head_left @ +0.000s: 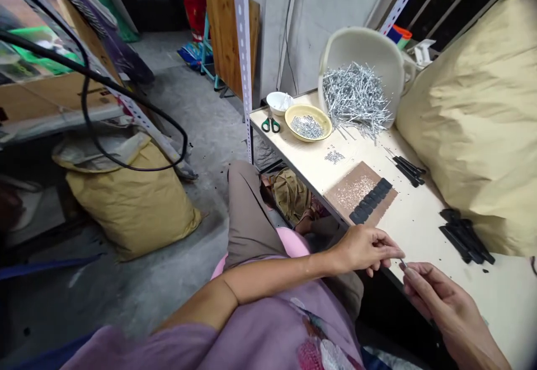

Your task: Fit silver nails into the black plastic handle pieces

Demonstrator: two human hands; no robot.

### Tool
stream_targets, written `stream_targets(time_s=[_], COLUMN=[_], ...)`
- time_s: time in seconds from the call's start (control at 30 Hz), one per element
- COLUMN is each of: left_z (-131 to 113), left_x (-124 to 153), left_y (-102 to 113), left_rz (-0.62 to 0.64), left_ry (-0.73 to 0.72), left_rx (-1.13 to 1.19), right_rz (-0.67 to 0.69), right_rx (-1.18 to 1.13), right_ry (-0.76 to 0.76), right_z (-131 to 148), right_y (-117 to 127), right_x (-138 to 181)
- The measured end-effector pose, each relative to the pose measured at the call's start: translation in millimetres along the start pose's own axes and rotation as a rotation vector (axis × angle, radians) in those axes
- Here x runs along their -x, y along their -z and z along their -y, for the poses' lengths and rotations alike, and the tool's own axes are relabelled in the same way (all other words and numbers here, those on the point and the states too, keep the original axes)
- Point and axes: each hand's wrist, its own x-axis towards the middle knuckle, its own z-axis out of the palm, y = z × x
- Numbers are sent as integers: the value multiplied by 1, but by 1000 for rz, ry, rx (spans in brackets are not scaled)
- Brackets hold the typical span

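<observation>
My left hand (pixel 364 248) hovers at the near edge of the pale worktable (pixel 423 221), fingers pinched together toward my right hand. My right hand (pixel 436 297) is pinched too, and a thin metal pin (pixel 403 262) shows between the fingertips of both hands. Just beyond my left hand lies a brown board (pixel 348 188) with a row of small black pieces (pixel 371 200) and a scatter of tiny silver bits. More black strips (pixel 465 237) lie to the right on the table.
A tipped white bucket (pixel 364 51) spills long metal pins (pixel 356 98). A yellow bowl (pixel 308 122) of small silver parts, a white bowl (pixel 279 102) and green scissors (pixel 271 125) stand at the far end. Big tan sacks (pixel 474 112) (pixel 134 202) sit right and on the floor.
</observation>
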Motion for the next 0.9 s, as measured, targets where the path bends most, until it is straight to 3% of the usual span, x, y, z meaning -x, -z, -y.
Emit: stream_targets(time_s=[0.1, 0.17, 0.3, 0.43, 0.53, 0.7, 0.9], left_z=[-3, -7, -19, -32, -39, -50, -53], left_x=[-1, -3, -12, -26, -35, -52, -79], left_y=[3, 6, 18, 32, 40, 46, 51], left_rz=[-8, -16, -43, -42, -49, -119, -125], left_ry=[-23, -22, -1, 13, 41, 25, 133], left_rx=[65, 96, 115, 106, 90, 15, -42], right_rz=[-34, -75, -237, -387, -447, -452, -421], right_rx=[69, 158, 337, 591, 738, 749, 788], right_ry=[103, 250, 560, 729, 769, 755, 689], right_z=[7, 14, 28, 39, 47, 56, 58], right_y=[-5, -11, -20, -23, -23, -17, -7], right_x=[2, 0, -12, -28, -40, -64, -87])
